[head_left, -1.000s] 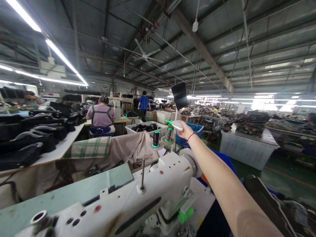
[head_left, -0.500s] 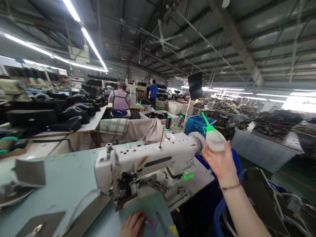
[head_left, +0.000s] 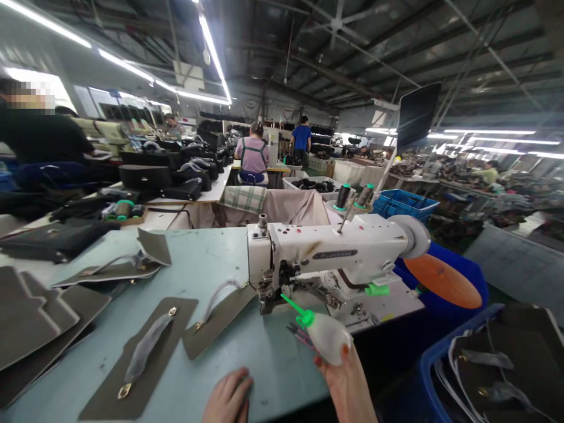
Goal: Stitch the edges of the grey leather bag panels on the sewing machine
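Observation:
My right hand is closed around a translucent white squeeze bottle with a green nozzle and cap. The bottle tilts, its tip pointing up and left beneath the head of the white sewing machine. Partly hidden behind it, pink-handled thread snips lie by the machine bed. My left hand rests on the pale green tabletop with bent fingers, and nothing shows in it. A grey-brown panel with a clear-wrapped handle lies left of the needle area, and a similar panel is nearer me.
Stacked grey-brown pieces cover the table's left end. A blue bin of panels stands at right, near an orange disc. Thread cones stand behind the machine. A co-worker sits farther back.
My right hand has brought the bottle from beside the handwheel down and left to the front of the needle area. My left hand has drawn back from the snips. The view has turned left.

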`<state>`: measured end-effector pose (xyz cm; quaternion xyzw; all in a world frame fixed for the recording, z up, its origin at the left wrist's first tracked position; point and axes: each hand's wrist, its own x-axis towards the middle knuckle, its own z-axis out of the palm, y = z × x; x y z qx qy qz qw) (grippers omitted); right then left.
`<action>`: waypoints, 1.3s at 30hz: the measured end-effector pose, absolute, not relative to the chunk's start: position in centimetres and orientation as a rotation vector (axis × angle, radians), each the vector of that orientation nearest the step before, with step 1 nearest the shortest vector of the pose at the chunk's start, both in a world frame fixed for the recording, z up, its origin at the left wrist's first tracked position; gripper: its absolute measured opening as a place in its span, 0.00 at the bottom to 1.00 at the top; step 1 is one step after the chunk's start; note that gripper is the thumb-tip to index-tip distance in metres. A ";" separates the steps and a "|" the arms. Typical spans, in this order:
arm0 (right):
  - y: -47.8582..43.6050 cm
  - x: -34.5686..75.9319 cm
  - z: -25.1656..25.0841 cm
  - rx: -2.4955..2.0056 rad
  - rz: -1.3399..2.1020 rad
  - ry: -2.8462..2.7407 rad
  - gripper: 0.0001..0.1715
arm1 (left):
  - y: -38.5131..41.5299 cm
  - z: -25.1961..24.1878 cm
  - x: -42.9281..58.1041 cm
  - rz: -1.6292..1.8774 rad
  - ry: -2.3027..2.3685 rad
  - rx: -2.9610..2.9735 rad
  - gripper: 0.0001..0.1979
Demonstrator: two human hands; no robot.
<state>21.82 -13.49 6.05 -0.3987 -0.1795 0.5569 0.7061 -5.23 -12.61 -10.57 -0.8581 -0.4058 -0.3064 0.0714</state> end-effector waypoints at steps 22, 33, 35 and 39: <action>-9.7 21.7 10.9 -1.281 0.766 -1.008 0.37 | -12.7 -9.4 -5.3 -0.822 -1.212 -2.489 0.12; -9.9 21.3 11.6 -1.350 0.707 -1.012 0.38 | -12.9 -9.0 -5.2 -0.848 -1.263 -2.510 0.13; -9.8 21.3 11.6 -1.352 0.701 -1.019 0.39 | -12.9 -9.1 -5.2 -0.836 -1.267 -2.509 0.13; -9.8 21.5 11.5 -1.364 0.684 -1.030 0.40 | -13.0 -9.0 -5.2 -0.854 -1.264 -2.512 0.13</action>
